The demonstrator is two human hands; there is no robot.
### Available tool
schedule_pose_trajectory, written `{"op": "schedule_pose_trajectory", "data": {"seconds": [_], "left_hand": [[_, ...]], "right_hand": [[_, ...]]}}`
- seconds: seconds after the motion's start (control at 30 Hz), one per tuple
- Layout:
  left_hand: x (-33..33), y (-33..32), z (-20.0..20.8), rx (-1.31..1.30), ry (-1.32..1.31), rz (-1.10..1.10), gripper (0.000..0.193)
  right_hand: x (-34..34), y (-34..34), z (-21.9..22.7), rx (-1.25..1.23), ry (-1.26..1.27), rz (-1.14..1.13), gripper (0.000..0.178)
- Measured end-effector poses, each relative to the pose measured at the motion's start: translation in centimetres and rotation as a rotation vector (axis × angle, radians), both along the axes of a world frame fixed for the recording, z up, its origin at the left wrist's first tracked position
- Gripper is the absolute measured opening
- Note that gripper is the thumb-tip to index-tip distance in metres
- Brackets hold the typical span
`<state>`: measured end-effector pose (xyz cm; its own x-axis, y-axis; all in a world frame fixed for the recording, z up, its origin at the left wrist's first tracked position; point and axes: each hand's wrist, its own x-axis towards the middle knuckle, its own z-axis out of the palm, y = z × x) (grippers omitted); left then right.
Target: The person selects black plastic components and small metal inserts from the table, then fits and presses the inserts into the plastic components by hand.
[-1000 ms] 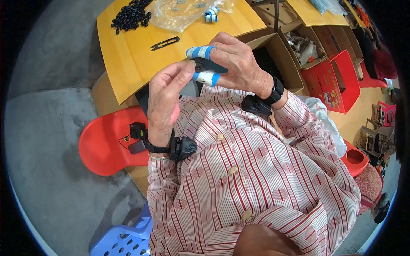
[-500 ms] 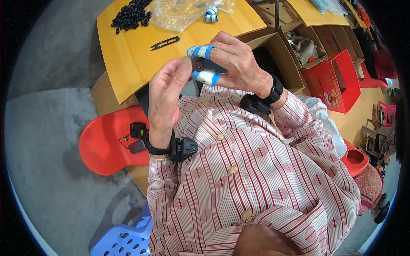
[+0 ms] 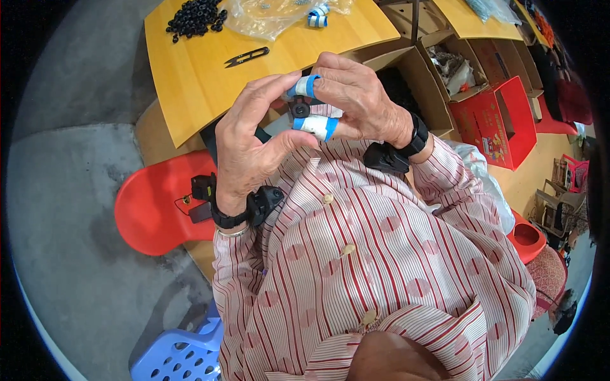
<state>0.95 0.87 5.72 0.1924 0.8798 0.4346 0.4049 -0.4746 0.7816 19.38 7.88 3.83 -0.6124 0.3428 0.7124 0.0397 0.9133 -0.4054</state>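
Observation:
A small round black part [image 3: 300,110] with a hole in its middle is pinched between the thumb and index finger of my right hand [image 3: 365,98]. Blue-and-white tape wraps both of those fingertips. My left hand [image 3: 249,136] is open beside it, thumb and fingers apart around the part. Its fingertips come close to my taped index finger; whether they touch cannot be told. On the yellow table [image 3: 203,82] beyond my hands lie black thread snips [image 3: 246,57] and a pile of similar small black parts [image 3: 194,19].
A clear plastic bag [image 3: 260,22] with small pieces and blue-and-white tape rings [image 3: 318,18] lie at the table's far side. Open cardboard boxes [image 3: 432,95] and a red box [image 3: 489,124] stand at the right. A red chair [image 3: 152,209] is at the left, a blue stool [image 3: 181,355] below it.
My left fingers have parted from the small black part, the thumb moving down and away. The part now shows clearly in my right hand, which has shifted slightly right.

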Motion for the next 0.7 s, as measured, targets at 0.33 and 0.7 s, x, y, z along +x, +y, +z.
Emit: {"op": "schedule_pose_trajectory", "data": {"seconds": [0.33, 0.7], "left_hand": [[-0.2, 0.1, -0.1, 0.070, -0.059, -0.043, 0.061], [-0.3, -0.1, 0.8, 0.120, 0.037, -0.060, 0.056]], "right_hand": [[-0.3, -0.6, 0.8, -0.047, 0.012, 0.057, 0.036], [-0.5, -1.4, 0.1, 0.027, 0.033, 0.010, 0.032]]}}
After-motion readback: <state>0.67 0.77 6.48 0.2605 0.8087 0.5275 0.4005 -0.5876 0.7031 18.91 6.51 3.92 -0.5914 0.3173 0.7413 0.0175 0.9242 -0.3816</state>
